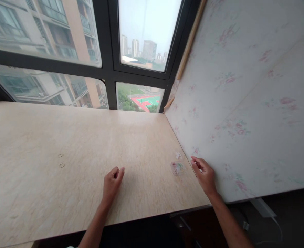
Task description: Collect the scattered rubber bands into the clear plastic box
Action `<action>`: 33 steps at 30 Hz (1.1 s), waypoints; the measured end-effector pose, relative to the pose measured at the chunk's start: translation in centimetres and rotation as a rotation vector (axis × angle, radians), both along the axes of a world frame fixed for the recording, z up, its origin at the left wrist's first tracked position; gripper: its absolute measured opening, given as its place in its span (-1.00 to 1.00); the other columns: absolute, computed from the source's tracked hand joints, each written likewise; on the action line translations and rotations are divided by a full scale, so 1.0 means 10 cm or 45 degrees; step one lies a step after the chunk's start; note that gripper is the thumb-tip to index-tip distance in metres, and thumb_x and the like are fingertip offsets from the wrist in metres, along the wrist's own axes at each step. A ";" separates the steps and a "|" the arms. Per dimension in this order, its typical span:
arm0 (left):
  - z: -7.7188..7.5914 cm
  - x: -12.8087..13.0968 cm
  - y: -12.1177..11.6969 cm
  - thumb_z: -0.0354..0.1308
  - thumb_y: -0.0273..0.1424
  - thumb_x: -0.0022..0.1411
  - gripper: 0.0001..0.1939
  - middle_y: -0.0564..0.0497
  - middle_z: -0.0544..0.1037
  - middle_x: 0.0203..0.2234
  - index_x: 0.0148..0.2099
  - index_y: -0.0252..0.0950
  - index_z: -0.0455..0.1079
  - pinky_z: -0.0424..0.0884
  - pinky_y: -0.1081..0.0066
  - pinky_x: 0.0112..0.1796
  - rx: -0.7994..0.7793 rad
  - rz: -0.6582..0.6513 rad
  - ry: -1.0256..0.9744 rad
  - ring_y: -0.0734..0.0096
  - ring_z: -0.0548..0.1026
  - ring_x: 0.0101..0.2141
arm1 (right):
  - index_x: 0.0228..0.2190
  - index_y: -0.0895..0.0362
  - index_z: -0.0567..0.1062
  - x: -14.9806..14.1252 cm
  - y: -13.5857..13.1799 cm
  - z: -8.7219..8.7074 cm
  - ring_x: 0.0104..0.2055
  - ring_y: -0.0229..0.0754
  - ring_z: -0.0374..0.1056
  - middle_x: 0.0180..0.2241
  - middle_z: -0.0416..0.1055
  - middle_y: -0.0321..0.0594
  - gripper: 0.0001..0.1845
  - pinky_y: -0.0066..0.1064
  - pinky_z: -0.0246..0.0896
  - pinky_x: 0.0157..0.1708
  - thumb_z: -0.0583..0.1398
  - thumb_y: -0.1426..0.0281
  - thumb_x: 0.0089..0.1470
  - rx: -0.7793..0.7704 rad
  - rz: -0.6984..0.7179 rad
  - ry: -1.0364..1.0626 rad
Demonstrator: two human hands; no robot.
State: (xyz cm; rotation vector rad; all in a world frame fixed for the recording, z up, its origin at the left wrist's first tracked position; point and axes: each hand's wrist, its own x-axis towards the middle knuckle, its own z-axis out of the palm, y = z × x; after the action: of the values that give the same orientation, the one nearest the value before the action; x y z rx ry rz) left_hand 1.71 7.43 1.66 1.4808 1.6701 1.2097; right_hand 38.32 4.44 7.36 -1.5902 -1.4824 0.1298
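Note:
On the left of the pale marbled counter, my left hand [113,183] is loosely curled into a fist, with nothing visible in it. Further right, close to the wall, my right hand [205,174] has its fingertips drawn together near the thumb; whatever small thing may be between them is too tiny to make out. Just left of that hand sits a small clear plastic box [176,168] with little red, green and pale ring-like pieces inside. Small clear-white bits [178,156] lie behind the box. Two thin rings [60,155] lie apart from each other, well left of my left hand.
The marbled counter [87,137] runs back to a dark-framed window [112,75]. A flower-patterned wall panel [244,103] rises along the right side. Below the counter's right end, a white plug-like block [264,208] with a cable hangs in the dark space.

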 end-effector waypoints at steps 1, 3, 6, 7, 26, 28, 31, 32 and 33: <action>-0.01 0.00 0.00 0.00 -0.15 0.19 -0.58 0.17 0.08 -0.71 -0.57 -0.22 -0.06 0.08 0.47 -0.54 -0.013 0.002 0.001 0.51 0.13 -0.62 | -0.17 0.15 0.51 0.01 -0.02 -0.03 -0.31 -0.20 0.38 -0.27 0.48 -0.16 -0.68 -0.38 0.30 -0.32 0.12 0.23 0.15 -0.016 -0.005 -0.019; -0.01 0.00 0.00 0.00 -0.15 0.19 -0.58 0.17 0.10 -0.72 -0.58 -0.22 -0.05 0.09 0.47 -0.54 -0.030 0.009 0.011 0.51 0.15 -0.63 | -0.17 0.15 0.51 0.04 -0.04 -0.09 -0.32 -0.20 0.39 -0.26 0.49 -0.14 -0.68 -0.38 0.31 -0.33 0.10 0.24 0.16 -0.082 0.028 -0.063; 0.00 0.00 0.00 0.01 -0.14 0.19 -0.57 0.17 0.13 -0.73 -0.58 -0.22 -0.03 0.10 0.47 -0.54 -0.034 0.019 0.023 0.51 0.16 -0.63 | -0.10 0.15 0.48 0.08 -0.07 -0.20 -0.33 -0.19 0.40 -0.23 0.49 -0.12 -0.65 -0.36 0.33 -0.34 0.08 0.27 0.15 -0.207 0.122 -0.127; 0.01 0.00 -0.01 0.02 -0.14 0.19 -0.57 0.17 0.14 -0.73 -0.58 -0.22 -0.03 0.10 0.47 -0.54 -0.037 0.020 0.023 0.51 0.17 -0.63 | -0.08 0.16 0.47 0.09 -0.09 -0.24 -0.34 -0.19 0.39 -0.24 0.49 -0.12 -0.64 -0.35 0.33 -0.34 0.08 0.27 0.14 -0.226 0.136 -0.138; 0.08 -0.14 0.18 0.05 -0.16 0.12 -0.68 0.19 0.27 -0.74 -0.52 -0.23 0.11 0.19 0.50 -0.56 -0.140 -0.066 -0.008 0.52 0.28 -0.68 | -0.45 0.15 0.44 0.10 -0.48 -0.72 -0.42 -0.18 0.36 -0.50 0.41 -0.23 -0.59 -0.40 0.29 -0.38 0.11 0.05 0.11 -0.371 -0.034 0.465; 0.10 -0.32 0.26 0.06 -0.17 0.12 -0.71 0.18 0.29 -0.70 -0.49 -0.24 0.13 0.21 0.50 -0.54 -0.123 -0.004 0.043 0.51 0.32 -0.66 | -0.64 0.11 0.32 0.13 -0.51 -0.71 -0.37 -0.15 0.37 -0.51 0.40 -0.21 -0.51 -0.39 0.29 -0.33 0.09 0.02 0.11 -0.342 0.010 0.501; 0.16 -0.72 0.37 0.06 -0.20 0.11 -0.75 0.13 0.36 -0.62 -0.47 -0.24 0.17 0.24 0.48 -0.49 -0.109 0.164 0.266 0.46 0.38 -0.58 | -0.71 0.09 0.26 0.14 -0.53 -0.73 -0.35 -0.11 0.37 -0.52 0.41 -0.19 -0.45 -0.37 0.29 -0.29 0.09 -0.03 0.08 -0.360 -0.008 0.496; 0.18 -0.87 0.40 0.06 -0.22 0.10 -0.78 0.10 0.40 -0.57 -0.45 -0.25 0.20 0.26 0.46 -0.47 -0.121 0.205 0.376 0.44 0.40 -0.55 | -0.71 0.09 0.28 0.15 -0.53 -0.73 -0.35 -0.10 0.37 -0.51 0.42 -0.18 -0.44 -0.36 0.29 -0.30 0.10 -0.05 0.06 -0.385 -0.018 0.475; 0.20 -1.03 0.43 0.06 -0.25 0.09 -0.81 0.06 0.44 -0.51 -0.42 -0.26 0.23 0.27 0.45 -0.43 -0.138 0.227 0.497 0.41 0.42 -0.51 | -0.71 0.09 0.29 0.16 -0.53 -0.74 -0.35 -0.09 0.38 -0.50 0.44 -0.17 -0.43 -0.36 0.29 -0.31 0.10 -0.07 0.05 -0.410 -0.026 0.451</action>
State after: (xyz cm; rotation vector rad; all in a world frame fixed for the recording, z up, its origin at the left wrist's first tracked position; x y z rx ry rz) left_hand -8.55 11.71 3.66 1.6018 2.1287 0.9398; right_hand 39.87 -0.89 -0.01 -1.7265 -1.2090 0.6321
